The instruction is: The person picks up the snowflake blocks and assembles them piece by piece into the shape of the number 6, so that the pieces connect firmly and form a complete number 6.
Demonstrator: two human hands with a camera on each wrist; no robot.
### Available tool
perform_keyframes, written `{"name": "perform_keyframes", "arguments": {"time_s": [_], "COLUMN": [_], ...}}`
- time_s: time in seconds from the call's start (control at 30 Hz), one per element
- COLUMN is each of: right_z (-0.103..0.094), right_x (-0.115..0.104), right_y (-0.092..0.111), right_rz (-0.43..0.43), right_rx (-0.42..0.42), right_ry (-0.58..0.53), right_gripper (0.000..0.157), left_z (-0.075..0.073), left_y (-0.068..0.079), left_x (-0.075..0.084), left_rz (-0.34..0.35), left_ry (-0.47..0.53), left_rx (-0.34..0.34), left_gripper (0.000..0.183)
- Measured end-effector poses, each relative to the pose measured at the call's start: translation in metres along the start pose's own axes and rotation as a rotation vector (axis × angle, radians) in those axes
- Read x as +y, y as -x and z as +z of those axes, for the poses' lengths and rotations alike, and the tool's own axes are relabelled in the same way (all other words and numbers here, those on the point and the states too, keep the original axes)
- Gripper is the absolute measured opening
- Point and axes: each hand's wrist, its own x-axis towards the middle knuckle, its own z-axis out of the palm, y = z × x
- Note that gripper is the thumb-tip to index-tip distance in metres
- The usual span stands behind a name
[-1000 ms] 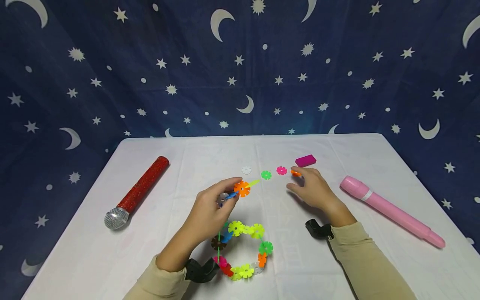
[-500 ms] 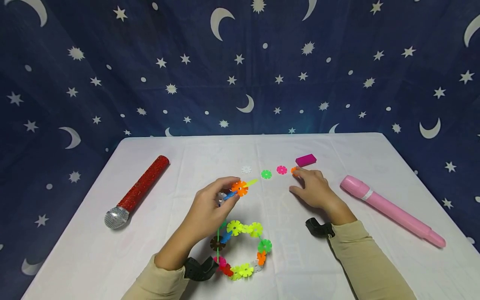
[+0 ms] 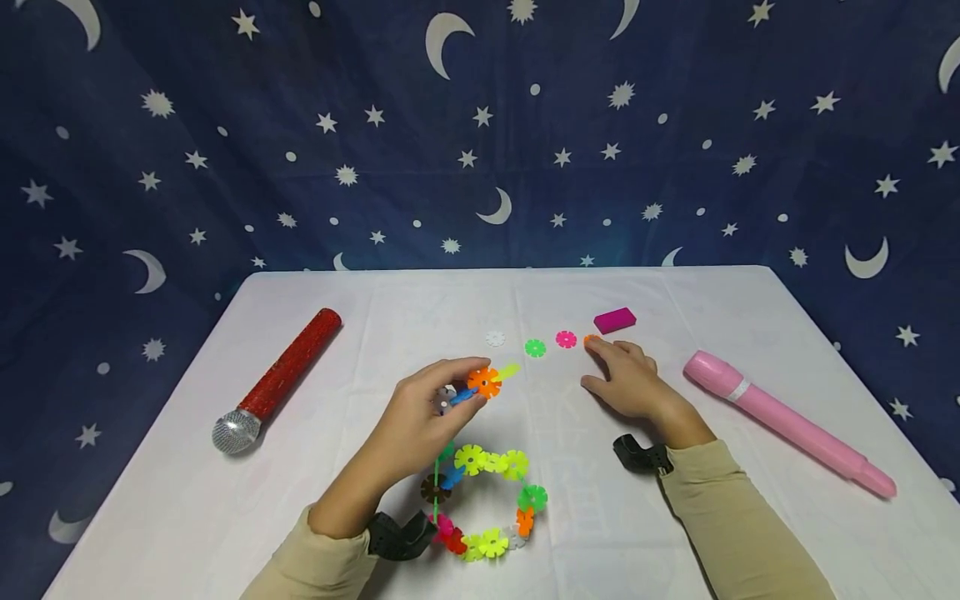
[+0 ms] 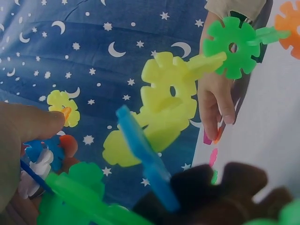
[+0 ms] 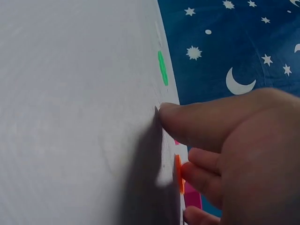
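My left hand (image 3: 420, 417) pinches an orange notched flower disc (image 3: 483, 374) between thumb and fingertips. It belongs to a chain of interlocking plastic flower discs (image 3: 492, 542) that hangs from the hand in a loop of yellow, green, brown, red and other colours. A yellow disc (image 4: 60, 104) sticks out past the left thumb in the left wrist view. At the back right, my right hand (image 3: 630, 383) reaches down with its fingertips on a loose orange disc (image 5: 178, 173) lying on the table. Its thumb (image 5: 187, 119) is apart from that disc.
Loose white (image 3: 495, 339), green (image 3: 535, 348) and pink (image 3: 566, 339) discs lie in a row on the white table. Behind is a magenta block (image 3: 615, 320). A red glittery microphone (image 3: 292, 362) lies at left, a pink thick marker-shaped stick (image 3: 787, 425) at right.
The right hand's fingertips have come down onto the loose orange disc and cover most of it in the head view. The left hand still pinches the chain, nearly unmoved.
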Motion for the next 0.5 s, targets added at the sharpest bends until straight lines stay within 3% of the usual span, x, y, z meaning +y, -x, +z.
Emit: {"name": "perform_keyframes", "arguments": {"time_s": [0.3, 0.5], "right_z": [-0.0031, -0.0082], "right_x": [-0.0033, -0.0082], "right_y": [0.0038, 0.008], "right_rz": [-0.037, -0.123], "right_rx": [-0.011, -0.014], "right_ry": [0.005, -0.112], "right_gripper": [0.057, 0.04], "left_z": [0.0001, 0.0001], "left_y": [-0.0011, -0.0003], "left_x": [0.0016, 0.0012], "left_rz": [0.001, 0.001], "left_ry": [-0.003, 0.003], "left_rx": [-0.006, 0.0], "left_gripper": [0.04, 0.04]}}
